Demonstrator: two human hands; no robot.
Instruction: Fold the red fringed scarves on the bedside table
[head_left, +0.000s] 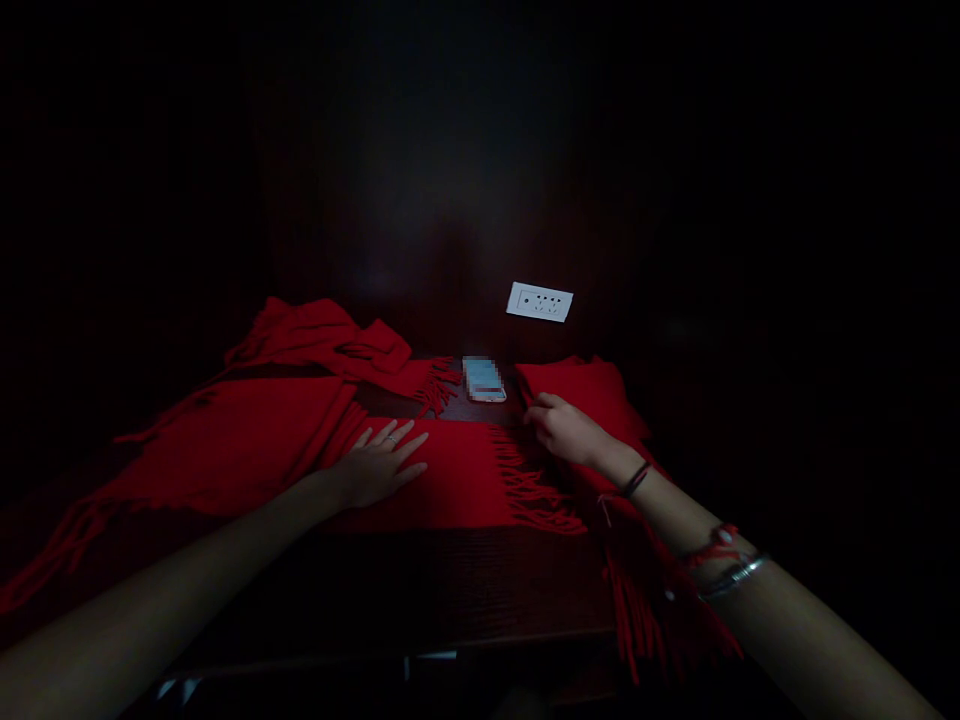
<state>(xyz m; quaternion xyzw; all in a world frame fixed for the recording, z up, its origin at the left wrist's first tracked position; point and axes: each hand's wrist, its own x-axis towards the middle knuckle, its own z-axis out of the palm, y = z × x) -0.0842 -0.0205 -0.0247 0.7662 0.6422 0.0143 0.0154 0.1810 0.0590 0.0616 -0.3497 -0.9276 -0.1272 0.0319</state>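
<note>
A red fringed scarf [457,470] lies flat on the dark table in front of me. My left hand [382,462] rests palm down on it, fingers spread. At its left the scarf is bunched into folds, beside a broad red section [232,440] with long fringe. On the right, another red scarf [585,385] lies folded, its fringe hanging over the table's front edge. My right hand [559,425] is at that scarf's left edge with curled fingers closed on the cloth; the fingertips are partly hidden.
A crumpled red scarf [322,335] lies at the back left. A phone [484,379] with a lit screen lies near the wall at the back middle. Above it on the wall is a white socket panel [540,302]. The dark wooden table [465,580] ends at a front edge; the surroundings are very dark.
</note>
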